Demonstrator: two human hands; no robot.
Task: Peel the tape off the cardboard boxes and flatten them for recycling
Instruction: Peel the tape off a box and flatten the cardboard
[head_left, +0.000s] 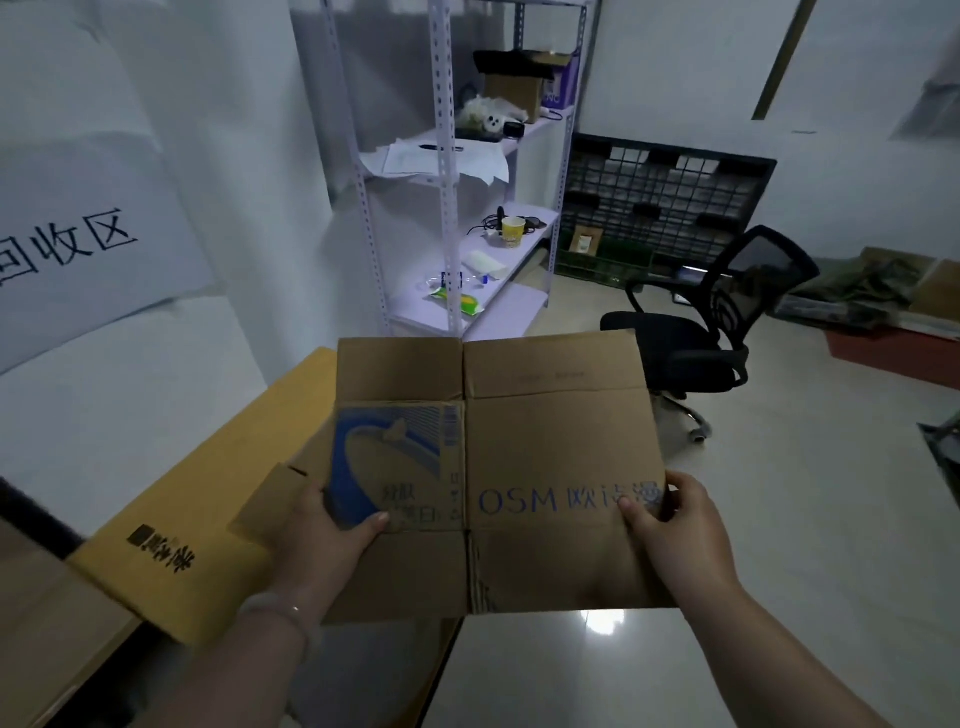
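Brown cardboard fills the space between your hands: the cardboard box (519, 447) is pressed flat, its flaps spread open above and below the printed panels, and you hold it up in front of you over the floor (779, 519). Your left hand (332, 525) grips the box's left edge, with the thumb laid on the blue-printed panel and the other fingers tucked out of sight behind the board. Your right hand (675, 525) grips the right edge the same way, thumb pressed on the end of the blue "OSM" lettering and fingers wrapped behind. Both sets of fingers are clenched on the box.

A pale bracelet (280, 610) sits on your left wrist. Below and outside your left fingers lies a flattened yellow carton (208, 493) with black print, partly covered by the box you hold. Beyond your left fingers, on the wall, hangs a white sign (78, 244) with black characters. Straight ahead, past the box's top flaps, stands a pale metal shelf rack (447, 156) carrying papers, a yellow paper cup (512, 231) and a small open carton. Beyond your right fingers stands a black office chair (727, 312), and behind it a black grid panel (670, 192) leans against the wall.
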